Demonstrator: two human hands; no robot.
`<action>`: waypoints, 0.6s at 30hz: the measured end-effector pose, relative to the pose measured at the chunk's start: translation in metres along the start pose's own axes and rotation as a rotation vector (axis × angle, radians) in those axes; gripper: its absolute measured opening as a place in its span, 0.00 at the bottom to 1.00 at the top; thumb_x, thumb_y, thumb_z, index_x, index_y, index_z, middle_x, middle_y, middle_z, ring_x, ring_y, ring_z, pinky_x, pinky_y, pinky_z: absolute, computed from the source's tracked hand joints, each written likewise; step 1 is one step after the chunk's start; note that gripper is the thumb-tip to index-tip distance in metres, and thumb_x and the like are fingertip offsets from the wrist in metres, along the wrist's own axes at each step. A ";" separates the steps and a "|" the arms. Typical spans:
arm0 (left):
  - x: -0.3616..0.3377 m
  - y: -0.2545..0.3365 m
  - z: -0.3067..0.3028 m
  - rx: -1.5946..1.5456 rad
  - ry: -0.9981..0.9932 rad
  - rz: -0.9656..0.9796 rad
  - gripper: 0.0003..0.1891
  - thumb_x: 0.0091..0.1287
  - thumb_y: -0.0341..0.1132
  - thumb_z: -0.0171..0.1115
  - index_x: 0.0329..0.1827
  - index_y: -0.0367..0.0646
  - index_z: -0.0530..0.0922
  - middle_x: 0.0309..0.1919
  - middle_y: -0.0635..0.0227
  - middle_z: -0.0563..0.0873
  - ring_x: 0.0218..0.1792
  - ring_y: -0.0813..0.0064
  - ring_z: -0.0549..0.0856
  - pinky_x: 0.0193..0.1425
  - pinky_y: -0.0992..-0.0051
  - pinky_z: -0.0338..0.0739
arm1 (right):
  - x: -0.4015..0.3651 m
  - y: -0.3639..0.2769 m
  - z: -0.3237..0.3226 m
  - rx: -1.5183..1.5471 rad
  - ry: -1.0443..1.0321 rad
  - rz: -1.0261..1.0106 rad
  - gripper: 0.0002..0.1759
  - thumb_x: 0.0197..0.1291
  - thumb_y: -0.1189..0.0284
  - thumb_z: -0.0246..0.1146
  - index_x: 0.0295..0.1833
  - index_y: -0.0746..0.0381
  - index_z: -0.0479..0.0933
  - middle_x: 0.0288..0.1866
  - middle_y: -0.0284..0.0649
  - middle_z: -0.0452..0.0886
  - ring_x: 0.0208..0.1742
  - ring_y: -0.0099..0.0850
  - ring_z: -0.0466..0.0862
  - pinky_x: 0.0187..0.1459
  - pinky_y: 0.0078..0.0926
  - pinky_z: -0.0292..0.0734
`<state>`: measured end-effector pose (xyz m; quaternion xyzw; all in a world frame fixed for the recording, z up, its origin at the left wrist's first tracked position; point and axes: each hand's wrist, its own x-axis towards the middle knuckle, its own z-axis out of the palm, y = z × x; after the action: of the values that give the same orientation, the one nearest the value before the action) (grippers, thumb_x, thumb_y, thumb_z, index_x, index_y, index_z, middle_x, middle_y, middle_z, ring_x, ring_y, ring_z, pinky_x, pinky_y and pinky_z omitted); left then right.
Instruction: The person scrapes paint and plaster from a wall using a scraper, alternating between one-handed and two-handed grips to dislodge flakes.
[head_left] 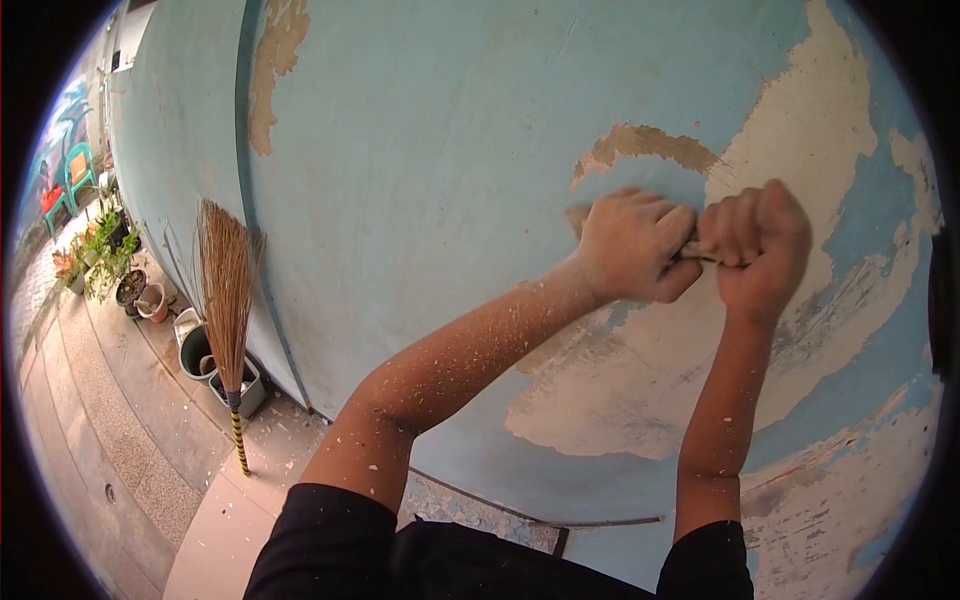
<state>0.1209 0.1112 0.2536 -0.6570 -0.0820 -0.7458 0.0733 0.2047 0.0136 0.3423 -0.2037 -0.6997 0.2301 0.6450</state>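
Note:
Both my hands grip one scraper against a light blue painted wall [430, 180]. My left hand [632, 246] covers the front of the tool near the wall, by a brown patch of bared plaster [650, 145]. My right hand [757, 250] is closed in a fist around the handle [703, 257], of which only a short piece shows between the hands. The blade is hidden under my left hand. Paint flakes speckle both forearms. A large area of stripped pale plaster [650, 380] spreads below and right of the hands.
A straw broom [227, 300] with a striped handle leans against the wall at the left, beside small tubs [200, 350]. Potted plants [105, 265] and green chairs [78, 170] stand further along the paved walkway [110, 440]. Paint chips litter the ground at the wall's foot.

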 end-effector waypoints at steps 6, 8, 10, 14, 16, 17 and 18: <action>0.057 0.006 0.011 0.012 0.167 0.220 0.12 0.40 0.36 0.65 0.22 0.47 0.69 0.14 0.69 0.72 0.18 0.62 0.75 0.24 0.64 0.70 | 0.029 -0.037 0.002 -0.040 0.091 -0.128 0.27 0.71 0.65 0.52 0.17 0.54 0.53 0.14 0.29 0.50 0.16 0.23 0.55 0.28 0.28 0.63; 0.017 0.008 0.011 0.015 0.075 0.128 0.12 0.39 0.37 0.65 0.22 0.47 0.68 0.15 0.68 0.72 0.17 0.61 0.74 0.24 0.64 0.70 | 0.000 -0.017 -0.012 -0.082 -0.051 -0.060 0.27 0.72 0.65 0.52 0.18 0.54 0.53 0.14 0.28 0.50 0.17 0.22 0.55 0.29 0.28 0.63; 0.021 0.008 0.011 -0.005 0.060 0.168 0.12 0.40 0.36 0.65 0.23 0.47 0.69 0.15 0.68 0.72 0.17 0.61 0.74 0.23 0.64 0.69 | 0.000 -0.019 -0.017 -0.102 0.015 -0.027 0.26 0.71 0.66 0.53 0.18 0.53 0.53 0.14 0.28 0.51 0.17 0.22 0.55 0.29 0.29 0.64; 0.065 -0.001 0.002 0.000 0.095 0.281 0.11 0.41 0.36 0.64 0.24 0.46 0.70 0.15 0.67 0.73 0.17 0.59 0.76 0.24 0.65 0.70 | 0.037 -0.045 0.008 -0.028 0.018 -0.130 0.26 0.72 0.64 0.53 0.20 0.52 0.52 0.15 0.29 0.52 0.18 0.25 0.54 0.29 0.33 0.62; 0.062 -0.001 0.005 0.021 0.180 0.226 0.11 0.42 0.35 0.64 0.24 0.46 0.71 0.15 0.66 0.73 0.18 0.58 0.76 0.24 0.65 0.71 | 0.036 -0.036 0.009 0.010 0.031 -0.100 0.26 0.72 0.65 0.54 0.19 0.53 0.53 0.15 0.29 0.53 0.18 0.24 0.55 0.29 0.32 0.63; 0.040 0.000 0.006 -0.003 0.218 0.171 0.10 0.43 0.36 0.65 0.24 0.46 0.72 0.15 0.66 0.73 0.17 0.59 0.77 0.24 0.65 0.71 | 0.027 -0.021 0.006 0.011 0.030 -0.103 0.26 0.72 0.65 0.54 0.19 0.53 0.53 0.15 0.29 0.53 0.18 0.24 0.55 0.29 0.32 0.63; 0.018 -0.004 0.007 -0.002 0.223 0.168 0.10 0.43 0.36 0.65 0.24 0.46 0.72 0.15 0.66 0.73 0.17 0.59 0.77 0.24 0.65 0.71 | 0.012 0.000 -0.001 -0.040 -0.012 -0.021 0.26 0.72 0.66 0.53 0.19 0.54 0.54 0.14 0.29 0.53 0.18 0.24 0.55 0.29 0.32 0.63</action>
<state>0.1241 0.1169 0.2719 -0.5748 -0.0173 -0.8054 0.1436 0.2044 0.0207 0.3518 -0.2079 -0.7103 0.2105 0.6387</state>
